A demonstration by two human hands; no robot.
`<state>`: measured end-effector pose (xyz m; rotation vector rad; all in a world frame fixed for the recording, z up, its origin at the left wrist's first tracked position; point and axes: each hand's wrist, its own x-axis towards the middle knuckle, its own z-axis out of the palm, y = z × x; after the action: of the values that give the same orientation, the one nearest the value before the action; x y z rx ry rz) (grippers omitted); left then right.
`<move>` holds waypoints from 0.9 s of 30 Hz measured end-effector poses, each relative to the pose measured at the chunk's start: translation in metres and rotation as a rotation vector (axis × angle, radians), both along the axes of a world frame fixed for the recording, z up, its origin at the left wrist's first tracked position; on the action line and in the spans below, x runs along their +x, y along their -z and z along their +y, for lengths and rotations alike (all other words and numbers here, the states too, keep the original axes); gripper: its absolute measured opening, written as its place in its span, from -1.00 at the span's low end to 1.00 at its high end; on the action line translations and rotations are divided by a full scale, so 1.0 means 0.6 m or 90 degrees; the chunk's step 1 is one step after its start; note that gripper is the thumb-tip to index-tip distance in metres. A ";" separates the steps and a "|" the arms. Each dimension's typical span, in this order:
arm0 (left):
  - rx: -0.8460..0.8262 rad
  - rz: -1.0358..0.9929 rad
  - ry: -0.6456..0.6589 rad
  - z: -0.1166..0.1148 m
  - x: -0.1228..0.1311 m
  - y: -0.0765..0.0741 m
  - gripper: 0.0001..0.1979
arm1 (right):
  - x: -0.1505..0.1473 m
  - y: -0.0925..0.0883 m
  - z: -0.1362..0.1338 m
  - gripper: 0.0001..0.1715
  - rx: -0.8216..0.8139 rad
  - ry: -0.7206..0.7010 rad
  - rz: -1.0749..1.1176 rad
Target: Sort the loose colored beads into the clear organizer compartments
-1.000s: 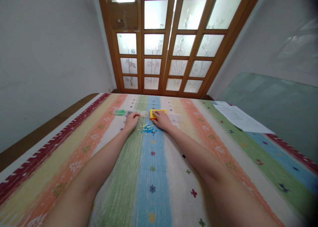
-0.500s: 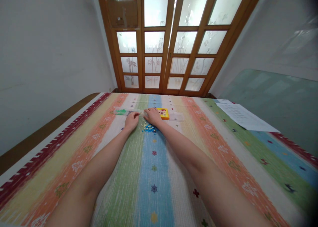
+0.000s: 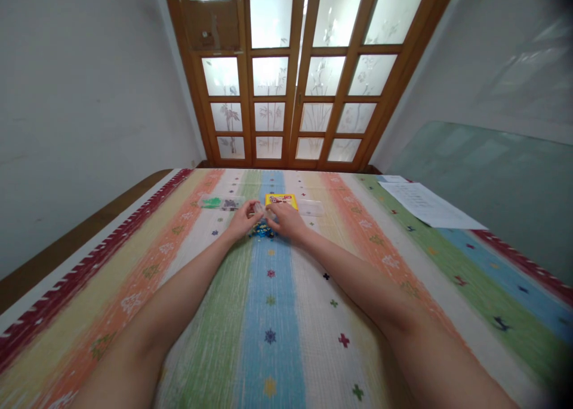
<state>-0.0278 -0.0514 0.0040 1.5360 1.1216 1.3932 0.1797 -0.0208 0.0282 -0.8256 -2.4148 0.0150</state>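
My left hand (image 3: 243,220) and my right hand (image 3: 287,219) meet over the middle of the table, fingers curled around a small clear plastic container (image 3: 259,208). Its shape is partly hidden by the fingers. Right below it lies a loose pile of tiny blue and yellowish pieces (image 3: 263,230) on the cloth. Left of my left hand are clear plastic compartments (image 3: 222,200), one with green pieces (image 3: 210,203) and one with dark pieces (image 3: 230,204). Just behind my right hand sits a yellow box (image 3: 290,199) with printing on it.
A clear, flat plastic piece (image 3: 312,207) lies right of the yellow box. Printed paper sheets (image 3: 425,205) rest on the table's right side, near a pale green chair back or panel (image 3: 483,176). A striped tablecloth (image 3: 224,337) covers the table.
My hands have come together over the pile, now with the clear container tilted up between them. My right hand has drawn off the yellow box's left side. The view has shifted slightly.
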 end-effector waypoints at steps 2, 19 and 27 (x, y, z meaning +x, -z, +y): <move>-0.017 -0.001 -0.024 -0.007 0.010 -0.005 -0.49 | 0.001 0.004 -0.008 -0.75 0.018 0.024 -0.037; -0.017 0.010 0.090 -0.018 0.002 -0.032 -0.27 | 0.018 0.011 -0.005 -0.61 -0.049 0.122 0.165; 0.032 0.124 0.075 -0.021 -0.018 -0.051 -0.37 | 0.024 0.019 -0.008 -0.56 -0.053 0.095 0.181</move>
<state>-0.0388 -0.0639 0.0348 1.7749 1.0982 1.2219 0.1942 -0.0256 0.0169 -0.9702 -2.0942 0.1649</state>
